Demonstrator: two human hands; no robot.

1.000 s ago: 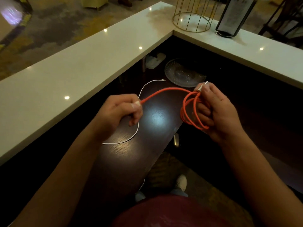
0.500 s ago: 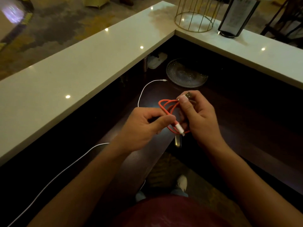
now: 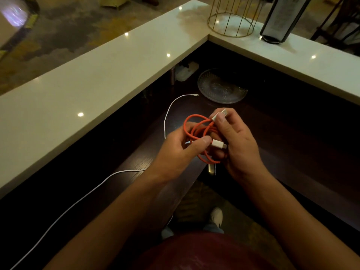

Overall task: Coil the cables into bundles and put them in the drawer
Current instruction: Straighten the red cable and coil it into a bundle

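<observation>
- The orange cable (image 3: 196, 133) hung in the air between both hands, above the front edge of the dark wooden desk (image 3: 292, 133), gathered into a few loose loops.
- The right hand (image 3: 239, 145) held the bundle from its right side, thumb and forefinger pinching one white plug at the top, the other fingers curled around the loops.
- The left hand (image 3: 179, 151) pinched the cable's other end just behind the second white plug (image 3: 219, 143), which pointed right, across the coil towards the right palm.
- The coil's long axis ran roughly up and down in the view; the loose end lay crosswise to it, so the likely next move was to wrap or tuck that end.
- The loops looked uneven and slack, not yet bound.
- The white cable (image 3: 167, 117) lay uncoiled on the desk, trailing from near the glass dish (image 3: 222, 88) towards the near left corner.
- No drawer could be made out with certainty.
</observation>
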